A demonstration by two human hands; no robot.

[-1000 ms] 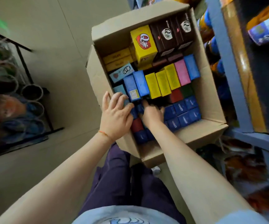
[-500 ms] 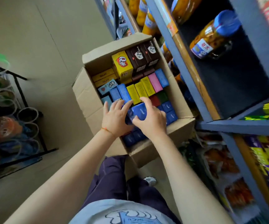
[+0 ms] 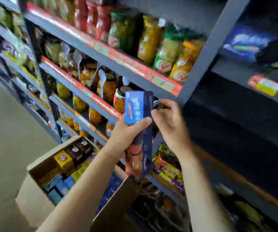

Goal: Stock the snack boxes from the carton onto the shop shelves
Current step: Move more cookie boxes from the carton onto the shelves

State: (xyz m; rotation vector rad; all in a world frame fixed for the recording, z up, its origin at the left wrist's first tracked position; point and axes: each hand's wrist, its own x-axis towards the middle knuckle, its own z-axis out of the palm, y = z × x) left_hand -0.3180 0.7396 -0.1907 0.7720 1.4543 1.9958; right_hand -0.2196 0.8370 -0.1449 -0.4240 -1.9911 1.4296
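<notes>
My left hand [image 3: 126,133] grips a tall blue snack box [image 3: 137,113] around its middle and holds it upright in front of the shelving. Just right of it, my right hand [image 3: 168,121] is curled around a second blue box [image 3: 158,104], mostly hidden behind the first one and my fingers. Both boxes are at the height of a dark shelf bay [image 3: 235,118] to the right of a grey upright post [image 3: 200,64]. The open cardboard carton [image 3: 31,201] sits low at the left, holding yellow, brown and blue snack boxes [image 3: 63,159].
Shelves with red price strips [image 3: 134,69] carry jars of yellow preserves [image 3: 107,89] and green and yellow packets [image 3: 168,52]. Colourful snack bags [image 3: 170,171] fill the lower shelf. Beige floor [image 3: 6,131] lies to the left of the carton. The picture is motion-blurred.
Both hands have lifted out of the carton with blue boxes and risen to the shelves. My view has swung up from the carton to the shelving.
</notes>
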